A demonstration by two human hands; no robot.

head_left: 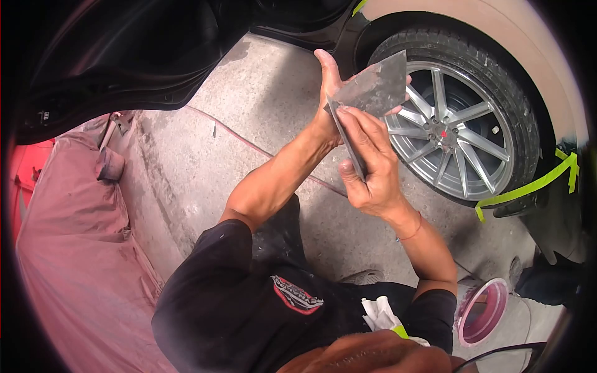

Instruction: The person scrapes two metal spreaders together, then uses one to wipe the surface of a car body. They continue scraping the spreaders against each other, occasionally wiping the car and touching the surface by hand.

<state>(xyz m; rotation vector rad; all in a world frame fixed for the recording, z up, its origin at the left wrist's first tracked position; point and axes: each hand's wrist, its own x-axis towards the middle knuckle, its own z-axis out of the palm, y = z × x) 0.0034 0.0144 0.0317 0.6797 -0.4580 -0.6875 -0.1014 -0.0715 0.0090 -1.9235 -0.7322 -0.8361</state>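
My left hand (328, 81) is turned up with its thumb stretched out, and a thin grey sheet (375, 84) lies over its palm and fingers. The fingertips show past the sheet's right edge. My right hand (373, 161) is closed on a flat dark scraper (348, 142), held between thumb and fingers. The upper end of the scraper touches the lower left corner of the sheet. Both hands are in front of a car wheel (444, 130) with silver spokes.
An open dark car door (124, 56) hangs at upper left. Pink cloth (81, 211) covers something at left. Green tape (528, 191) crosses below the tyre. A pink ring-shaped object (482, 312) stands at lower right. A thin hose (239, 138) runs over the concrete floor.
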